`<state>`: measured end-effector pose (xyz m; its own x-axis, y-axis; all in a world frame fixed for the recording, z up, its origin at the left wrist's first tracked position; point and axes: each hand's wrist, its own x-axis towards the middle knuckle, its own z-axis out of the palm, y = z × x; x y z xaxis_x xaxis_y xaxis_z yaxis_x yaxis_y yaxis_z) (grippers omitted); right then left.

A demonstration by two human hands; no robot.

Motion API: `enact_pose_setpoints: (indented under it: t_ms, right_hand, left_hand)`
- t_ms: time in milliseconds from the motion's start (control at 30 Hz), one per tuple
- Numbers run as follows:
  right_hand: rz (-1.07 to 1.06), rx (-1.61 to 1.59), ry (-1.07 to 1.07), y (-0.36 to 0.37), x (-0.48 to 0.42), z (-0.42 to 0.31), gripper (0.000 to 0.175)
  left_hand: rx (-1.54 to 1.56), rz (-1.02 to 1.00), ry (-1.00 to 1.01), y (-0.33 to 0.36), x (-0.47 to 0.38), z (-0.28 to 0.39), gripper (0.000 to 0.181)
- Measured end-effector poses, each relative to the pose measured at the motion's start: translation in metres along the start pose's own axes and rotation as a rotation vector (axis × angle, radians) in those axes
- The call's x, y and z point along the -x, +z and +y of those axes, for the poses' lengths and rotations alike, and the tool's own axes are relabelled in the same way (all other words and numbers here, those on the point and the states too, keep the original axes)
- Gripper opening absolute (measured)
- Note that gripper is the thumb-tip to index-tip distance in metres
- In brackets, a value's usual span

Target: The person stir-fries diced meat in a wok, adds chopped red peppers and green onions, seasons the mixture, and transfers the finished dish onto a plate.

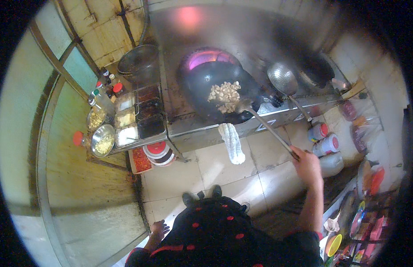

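Note:
My right hand (307, 166) is closed around the handle of a long metal ladle (271, 130). The ladle's bowl end rests among pieces of pale and browned food (226, 95) in a dark wok (199, 81). Behind the wok's rim, flame (210, 58) glows pink and orange on the stove. My left hand (159, 228) hangs low at my left side with its fingers apart and nothing visible in it. A white towel (232, 144) hangs over the stove's front edge, below the wok.
A perforated metal strainer (282, 78) lies right of the wok, near a second dark pan (315, 71). On the left stand seasoning trays (127, 118), bottles (100, 96) and a metal bowl of chopped food (103, 141). Tubs (326, 145) stand on the right; a lidded bucket (158, 153) sits below the trays.

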<state>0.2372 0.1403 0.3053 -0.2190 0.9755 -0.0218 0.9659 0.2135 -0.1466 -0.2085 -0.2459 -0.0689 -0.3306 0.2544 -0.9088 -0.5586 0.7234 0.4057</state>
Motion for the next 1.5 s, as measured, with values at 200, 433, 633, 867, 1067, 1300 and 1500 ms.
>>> enact_pose_setpoints:
  t_ms: [200, 433, 633, 867, 1067, 1300, 1500]
  right_hand:
    - [0.099, -0.58, -0.046, 0.117, -0.093, -0.019, 0.038]
    - [-0.155, -1.077, 0.271, 0.138, -0.147, -0.052, 0.039]
    - [0.105, -0.419, -0.342, 0.106, -0.082, -0.042, 0.037]
    - [-0.24, -0.656, -0.117, 0.034, -0.016, 0.003, 0.035]
    - [-0.076, -0.537, -0.118, 0.087, -0.119, -0.003, 0.039]
    - [0.112, -0.712, -0.002, 0.133, -0.265, -0.054, 0.041]
    - [0.032, -0.453, -0.203, 0.116, -0.269, -0.103, 0.041]
  left_hand:
    - [-0.074, -0.134, 0.153, 0.038, 0.006, 0.042, 0.033]
    - [0.044, -0.664, 0.399, 0.195, 0.121, 0.19, 0.043]
    - [0.476, -1.064, 0.024, 0.335, 0.188, 0.269, 0.042]
    - [0.459, -0.829, -0.023, 0.374, 0.167, 0.285, 0.013]
    - [0.48, -0.867, 0.07, 0.374, 0.159, 0.343, 0.023]
    - [0.52, -0.952, 0.018, 0.384, 0.117, 0.421, 0.022]
    - [0.445, -0.887, 0.115, 0.413, 0.06, 0.495, 0.017]
